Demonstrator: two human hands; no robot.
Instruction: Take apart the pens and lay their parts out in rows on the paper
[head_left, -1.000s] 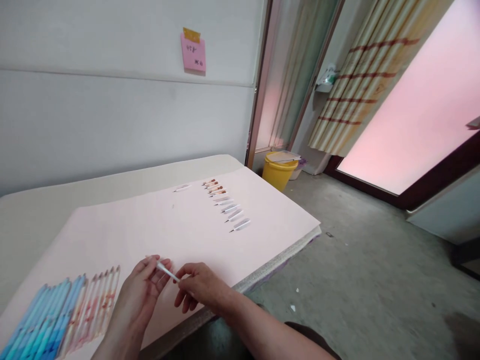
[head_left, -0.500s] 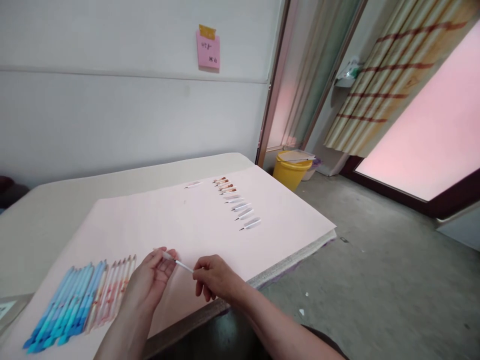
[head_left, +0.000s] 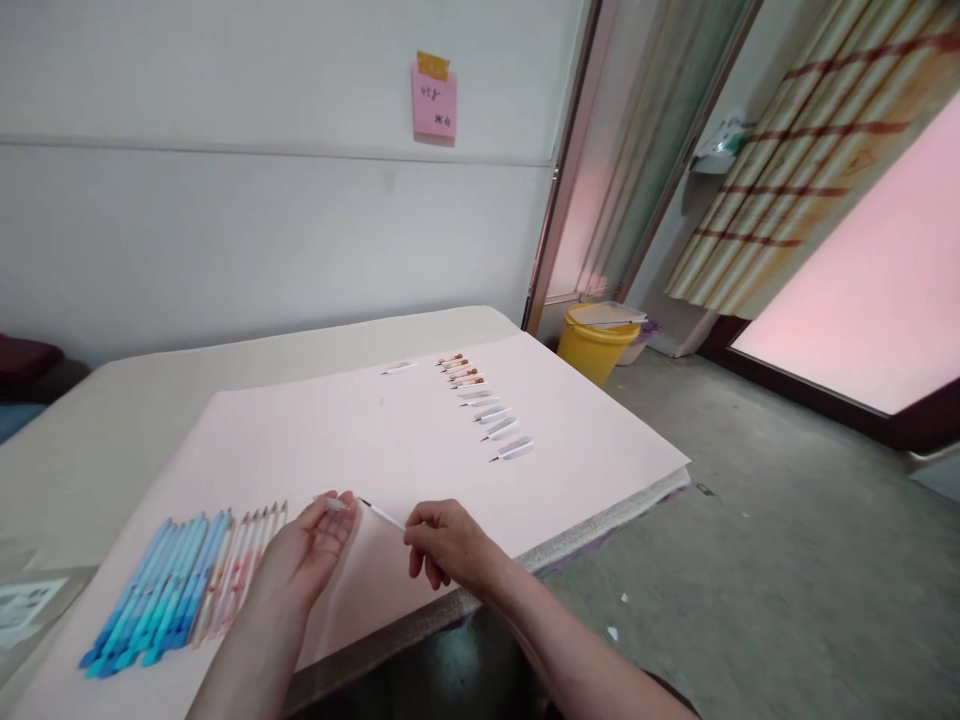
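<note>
My left hand (head_left: 321, 540) is palm up over the pink sheet (head_left: 315, 430), its fingers closed around a small pale, translucent pen part (head_left: 336, 504). In my right hand (head_left: 448, 543), thumb and fingers pinch a thin white pen refill (head_left: 384, 515). The refill's dark tip points up and left, just beside the left fingertips and apart from the pale part. A row of blue pens (head_left: 161, 590) lies left of my left hand. Alongside them are several pinkish clear pens (head_left: 241, 560), partly covered by my left forearm.
Farther back lies a line of short pen pieces, some with brown ends (head_left: 466, 382), others whitish with dark tips (head_left: 513, 450). One separate piece (head_left: 397, 368) sits left of them. A yellow bucket (head_left: 596, 340) stands beyond the table's right edge. A pink note (head_left: 434, 105) is taped to the wall.
The refill's tip has come away from the pale part in my left hand, leaving a small gap. The whole view has shifted slightly, so things sit farther right.
</note>
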